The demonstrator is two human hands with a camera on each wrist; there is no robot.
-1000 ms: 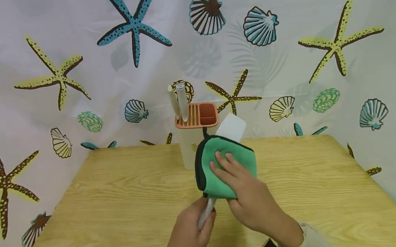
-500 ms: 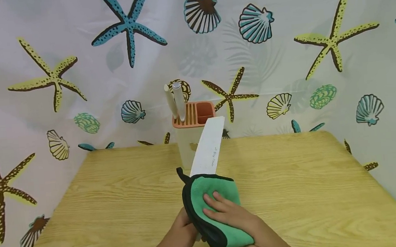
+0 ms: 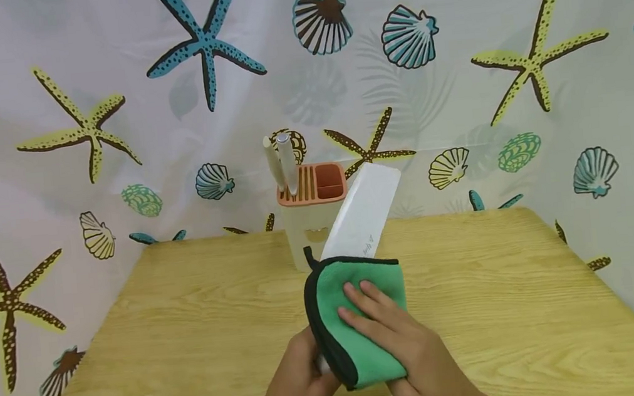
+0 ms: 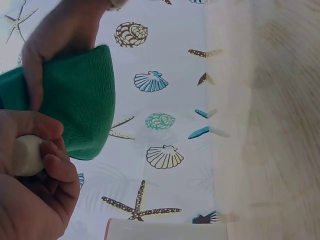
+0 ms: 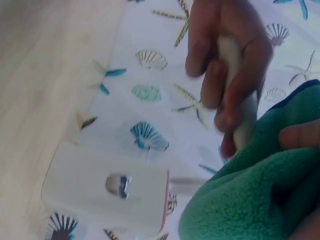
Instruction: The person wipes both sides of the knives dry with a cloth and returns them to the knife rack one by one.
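My left hand [image 3: 304,375] grips the pale handle [image 5: 242,107] of a kitchen knife [image 3: 360,213], fingers curled round it. The knife's broad blade points up and away, tilted right. A green cloth [image 3: 330,285] with black edging is folded over the lower blade and hides it. My right hand [image 3: 402,335] holds the cloth against the blade, with its fingers spread on the near face and its thumb on the other side. In the left wrist view, the handle's end [image 4: 29,155] shows inside the curled left hand [image 4: 35,200].
A cream knife block [image 3: 298,237] with an orange slotted top stands at the back of the wooden table [image 3: 191,309], behind the blade. Two pale-handled utensils [image 3: 283,166] stand in its left slots. A curtain [image 3: 439,112] printed with starfish and shells hangs behind and beside the table.
The cloth slid down the blade towards the handle, then back up a little, with my right hand on it. The blade, nearly covered before, now shows widely. My left hand keeps its grip.
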